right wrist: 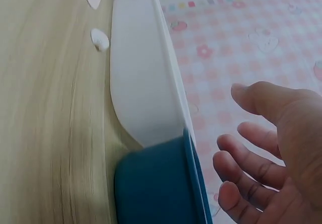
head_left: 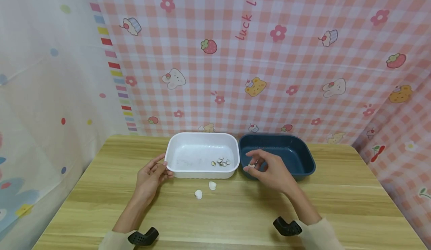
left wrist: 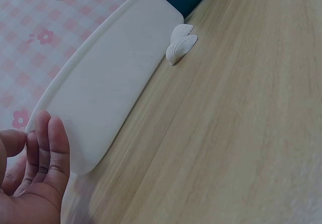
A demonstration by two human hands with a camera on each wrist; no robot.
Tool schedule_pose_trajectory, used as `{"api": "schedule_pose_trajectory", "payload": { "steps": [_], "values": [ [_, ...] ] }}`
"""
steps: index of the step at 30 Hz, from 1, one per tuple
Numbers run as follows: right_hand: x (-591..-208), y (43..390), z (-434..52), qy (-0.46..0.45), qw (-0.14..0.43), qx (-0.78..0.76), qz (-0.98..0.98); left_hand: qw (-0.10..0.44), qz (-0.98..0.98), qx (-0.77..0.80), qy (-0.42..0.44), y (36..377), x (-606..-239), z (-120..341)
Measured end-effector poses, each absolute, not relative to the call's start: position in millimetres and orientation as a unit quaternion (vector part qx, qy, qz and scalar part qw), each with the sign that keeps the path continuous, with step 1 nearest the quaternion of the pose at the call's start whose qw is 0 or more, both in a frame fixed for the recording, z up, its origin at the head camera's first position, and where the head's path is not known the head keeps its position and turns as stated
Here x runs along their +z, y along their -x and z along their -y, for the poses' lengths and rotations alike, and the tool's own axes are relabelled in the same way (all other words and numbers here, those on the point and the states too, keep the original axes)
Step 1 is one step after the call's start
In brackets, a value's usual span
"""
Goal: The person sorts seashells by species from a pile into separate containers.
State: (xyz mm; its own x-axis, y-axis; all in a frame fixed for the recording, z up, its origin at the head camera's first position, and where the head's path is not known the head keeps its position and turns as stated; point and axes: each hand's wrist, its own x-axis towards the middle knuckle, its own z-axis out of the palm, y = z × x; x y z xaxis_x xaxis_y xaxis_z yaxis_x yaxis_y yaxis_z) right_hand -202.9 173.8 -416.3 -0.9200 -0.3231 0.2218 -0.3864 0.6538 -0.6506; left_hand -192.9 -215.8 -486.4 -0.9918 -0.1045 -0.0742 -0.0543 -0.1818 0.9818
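A white plastic basin (head_left: 203, 175) stands at the back of the table, and my left hand (head_left: 150, 179) pinches the rim at its left end. In the left wrist view the thumb (left wrist: 12, 142) meets that rim, with other fingers along the outer wall. My right hand (head_left: 271, 169) is over the left part of a dark blue basin (head_left: 304, 171). A small whitish shell (head_left: 251, 165) shows below its fingertips; in the right wrist view thumb and fingers are spread apart with nothing seen between them. Several small shells (head_left: 221, 162) lie inside the white basin.
Two white seashells, a nearer shell (head_left: 198, 194) and a farther shell (head_left: 212, 185), lie on the wooden table (head_left: 215, 223) before the white basin. The basins stand side by side against a pink checked cloth (head_left: 235, 66).
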Motion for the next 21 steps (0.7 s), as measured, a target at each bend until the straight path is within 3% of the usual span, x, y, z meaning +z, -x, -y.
{"api": "schedule_pose_trajectory", "payload": {
  "steps": [21],
  "values": [
    [-427.3, 181.3, -135.7, -0.270, -0.009, 0.405, 0.873, 0.021, 0.638, -0.767, -0.062, 192.7, -485.5, 214.6]
  ]
}}
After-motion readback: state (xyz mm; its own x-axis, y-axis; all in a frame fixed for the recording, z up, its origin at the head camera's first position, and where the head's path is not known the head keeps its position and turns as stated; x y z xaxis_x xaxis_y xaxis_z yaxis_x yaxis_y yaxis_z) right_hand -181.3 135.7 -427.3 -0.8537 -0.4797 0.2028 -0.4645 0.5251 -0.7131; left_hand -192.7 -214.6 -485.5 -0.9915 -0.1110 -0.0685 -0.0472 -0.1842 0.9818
